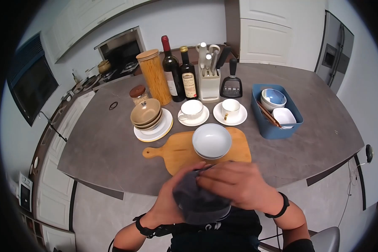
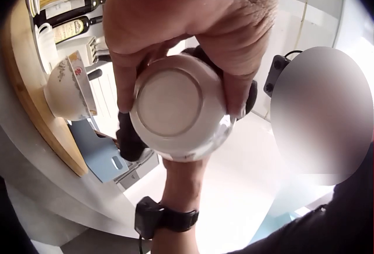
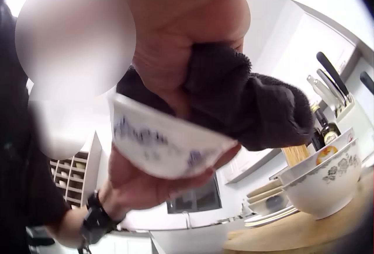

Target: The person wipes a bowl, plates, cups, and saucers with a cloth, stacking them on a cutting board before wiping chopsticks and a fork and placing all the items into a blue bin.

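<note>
Close to my body, past the counter's front edge, my left hand [image 1: 166, 199] grips a white bowl [image 2: 169, 105] by its sides. The left wrist view shows its round foot; blue decoration runs along its outside in the right wrist view. A dark grey cloth [image 1: 197, 195] lies over the bowl and drapes past its rim, so the inside is hidden. My right hand [image 1: 239, 185] holds the cloth bunched in its fingers against the bowl. Just ahead, stacked white bowls [image 1: 212, 140] stand on a wooden cutting board [image 1: 178, 151].
Brown bowls [image 1: 146, 111] sit on plates [image 1: 167, 122] left of two cups on saucers [image 1: 195, 122]. Behind stand a pasta jar [image 1: 155, 80], two bottles [image 1: 172, 71] and a knife block [image 1: 210, 86]. A blue bin [image 1: 277, 132] with bowls and chopsticks is at right.
</note>
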